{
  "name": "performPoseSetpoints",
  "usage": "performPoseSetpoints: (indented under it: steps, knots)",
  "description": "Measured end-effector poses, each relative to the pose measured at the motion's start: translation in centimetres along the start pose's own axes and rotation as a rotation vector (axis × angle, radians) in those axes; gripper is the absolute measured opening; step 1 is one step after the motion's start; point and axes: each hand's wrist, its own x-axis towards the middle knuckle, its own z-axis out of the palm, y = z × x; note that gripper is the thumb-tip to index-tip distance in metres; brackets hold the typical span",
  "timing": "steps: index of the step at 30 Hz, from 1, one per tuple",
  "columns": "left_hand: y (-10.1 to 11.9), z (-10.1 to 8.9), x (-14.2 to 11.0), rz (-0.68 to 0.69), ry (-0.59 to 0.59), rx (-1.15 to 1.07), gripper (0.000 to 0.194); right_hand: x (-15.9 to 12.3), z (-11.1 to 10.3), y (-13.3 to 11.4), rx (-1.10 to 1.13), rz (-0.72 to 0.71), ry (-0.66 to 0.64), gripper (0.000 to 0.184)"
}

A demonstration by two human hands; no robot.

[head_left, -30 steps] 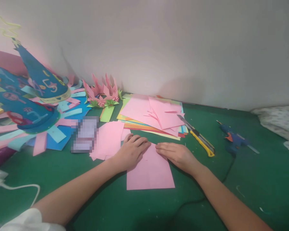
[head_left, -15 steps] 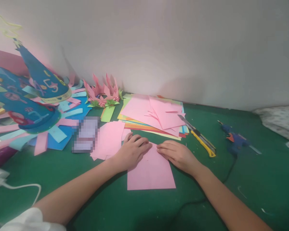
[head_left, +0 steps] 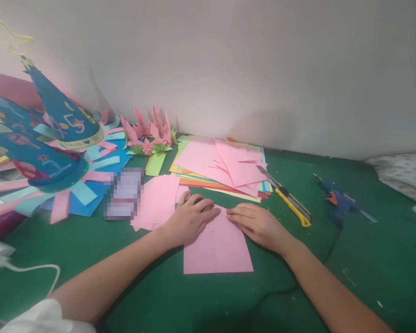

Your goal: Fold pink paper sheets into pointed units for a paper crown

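Observation:
A pink sheet of paper lies on the green tabletop in front of me, its top corners under my fingers. My left hand rests over its upper left part, fingers bent and pressed down near the top edge. On the other side, my right hand has its fingers held together against the upper right edge. The fingertips of both hands nearly meet at the top. Whatever fold lies beneath them is hidden. Just left of my left hand are more pink paper pieces.
Behind my hands is a stack of coloured paper. A yellow utility knife and a blue glue gun with a dark cord lie to the right. Leftward are a blurred-out phone, a pink paper crown and blue cone hats.

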Motion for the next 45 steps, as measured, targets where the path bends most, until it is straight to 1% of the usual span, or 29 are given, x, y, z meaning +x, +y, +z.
performPoseSetpoints:
  steps: [3, 7, 9, 11, 15, 19, 22, 25, 29, 34, 40, 42, 45]
  knots:
    - [0.0, 0.0, 0.0, 0.004, 0.004, 0.007, 0.041, -0.1, 0.0, 0.0, 0.001, -0.009, -0.004, 0.028]
    - [0.0, 0.0, 0.1, 0.000, 0.000, -0.001, 0.040, 0.6, 0.0, -0.7, -0.020, 0.004, 0.024, 0.025]
    - [0.0, 0.0, 0.1, -0.002, -0.003, -0.002, 0.040, 1.1, 0.2, -1.2, -0.045, 0.041, 0.030, 0.024]
    - [0.0, 0.0, 0.1, 0.001, -0.001, -0.001, 0.040, 1.4, 0.4, -1.6, -0.062, 0.111, 0.014, 0.024]
    - [-0.1, 0.2, 0.2, 0.013, 0.005, 0.003, 0.044, 1.6, 1.4, -1.9, -0.066, 0.203, 0.011, 0.026]
    - [-0.1, 0.3, 0.2, 0.023, 0.004, 0.018, 0.046, 1.6, 2.2, -1.8, -0.149, 0.207, -0.023, 0.037]
    - [-0.1, 0.2, 0.2, 0.026, 0.005, 0.015, 0.046, 1.6, 2.3, -1.8, -0.201, 0.198, -0.075, 0.039]
    - [0.0, 0.1, 0.2, 0.026, 0.003, 0.015, 0.046, 1.7, 2.2, -1.8, -0.222, 0.195, -0.085, 0.039]
    - [0.0, 0.1, 0.2, 0.022, 0.009, 0.017, 0.048, 1.7, 1.9, -1.8, -0.241, 0.172, -0.037, 0.035]
    - [0.0, 0.2, 0.2, 0.012, 0.019, -0.003, 0.042, 1.7, 0.8, -1.6, -0.211, 0.192, 0.048, 0.031]
    - [-0.1, 0.2, 0.2, 0.010, 0.015, -0.030, 0.042, 0.5, -0.2, -0.6, -0.181, 0.155, 0.107, 0.031]
    - [-0.1, 0.3, 0.2, 0.012, 0.019, -0.031, 0.042, 0.1, -0.2, -0.4, -0.143, 0.193, 0.154, 0.030]
    - [-0.2, 0.3, 0.1, 0.012, 0.020, -0.034, 0.041, 0.1, 0.0, -0.6, -0.071, 0.293, 0.234, 0.027]
